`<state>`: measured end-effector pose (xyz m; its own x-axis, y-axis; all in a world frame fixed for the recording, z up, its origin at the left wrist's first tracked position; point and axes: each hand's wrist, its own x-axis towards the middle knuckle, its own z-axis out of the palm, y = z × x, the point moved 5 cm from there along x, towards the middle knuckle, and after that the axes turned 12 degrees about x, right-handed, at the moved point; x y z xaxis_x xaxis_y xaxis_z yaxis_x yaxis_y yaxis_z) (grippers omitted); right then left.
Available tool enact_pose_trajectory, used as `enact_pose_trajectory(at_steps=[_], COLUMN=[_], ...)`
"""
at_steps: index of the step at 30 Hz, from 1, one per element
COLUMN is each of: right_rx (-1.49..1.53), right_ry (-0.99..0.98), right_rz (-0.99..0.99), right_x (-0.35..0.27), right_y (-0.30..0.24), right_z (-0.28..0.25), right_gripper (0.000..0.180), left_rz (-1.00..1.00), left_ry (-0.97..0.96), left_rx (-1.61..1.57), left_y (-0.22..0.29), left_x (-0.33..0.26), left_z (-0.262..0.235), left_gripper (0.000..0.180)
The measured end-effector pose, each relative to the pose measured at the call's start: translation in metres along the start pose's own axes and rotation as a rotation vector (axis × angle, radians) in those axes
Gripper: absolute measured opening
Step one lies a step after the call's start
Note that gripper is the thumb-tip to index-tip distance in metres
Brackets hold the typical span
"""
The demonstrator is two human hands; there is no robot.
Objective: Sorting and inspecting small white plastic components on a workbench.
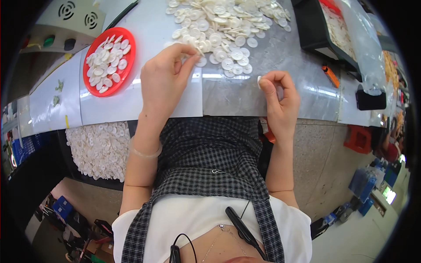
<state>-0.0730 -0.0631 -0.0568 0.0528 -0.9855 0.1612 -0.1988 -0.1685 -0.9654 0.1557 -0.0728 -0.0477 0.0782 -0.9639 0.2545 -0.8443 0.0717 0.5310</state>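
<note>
Landmark: the loose pile of white discs (228,26) at the far middle of the bench (272,83). Everything below is placed relative to it.

Far left of the pile and lower, below the bench edge — a dark bin of white discs (101,149), apparently a bulk store kept within arm's reach.

Left of the pile, on the bench: red tray (109,61) with a smaller batch of discs laid flat in it. Looks like a separate batch kept apart from the heap, so the two don't mix.

At the pile's near-left edge: left hand (164,81), thumb and forefinger pinched together on a disc at the fringe of the heap. The grip is fingertip-only, which suits thin flat parts; the other fingers are curled loosely out of the way.

Near-right of the pile, clear of it: right hand (280,98) raised off the bench, fingers clenched lightly around one single white disc (259,81) held on edge at the thumb tip — edge-up probably so it can be looked at or felt.

Right of the pile: a black tray (313,30) with more whitish parts under a clear plastic bag (364,48). Nearer the bench edge sit an orange marker-like tool (332,76) and a small black block (370,100), both untouched.
</note>
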Motion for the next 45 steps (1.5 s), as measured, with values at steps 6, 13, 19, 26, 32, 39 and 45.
enact_pose_trajectory(at_steps=[6,13,19,26,32,39,45], right_rx=[1.249,2.013,2.076,1.912,1.586,1.203,1.103], right_ry=[-0.244,-0.235,-0.175,-0.21,-0.297,-0.153,-0.234], right_rz=[0.52,0.849,0.896,0.806,0.515,0.406,0.284], right_x=[-0.014,-0.022,-0.024,-0.024,-0.017,-0.011,-0.01], right_y=[0.014,0.008,0.008,0.008,0.002,0.0,0.004], right_z=[0.038,0.06,0.064,0.062,0.043,0.027,0.022], right_gripper=[0.029,0.029,0.03,0.03,0.03,0.028,0.027], left_rz=[-0.129,-0.492,-0.683,-0.731,-0.714,-0.778,-0.66], left_ry=[-0.026,-0.422,-0.721,-0.763,-0.785,-0.786,-0.777], left_rx=[-0.227,-1.489,-2.037,-2.146,-2.253,-2.327,-2.286], left_y=[0.0,0.002,0.024,0.026,0.03,0.027,0.027], left_x=[-0.016,-0.041,-0.054,-0.056,-0.056,-0.056,-0.054], left_z=[-0.003,0.015,0.026,0.028,0.03,0.029,0.028], left_gripper=[0.01,0.022,0.028,0.031,0.032,0.03,0.028])
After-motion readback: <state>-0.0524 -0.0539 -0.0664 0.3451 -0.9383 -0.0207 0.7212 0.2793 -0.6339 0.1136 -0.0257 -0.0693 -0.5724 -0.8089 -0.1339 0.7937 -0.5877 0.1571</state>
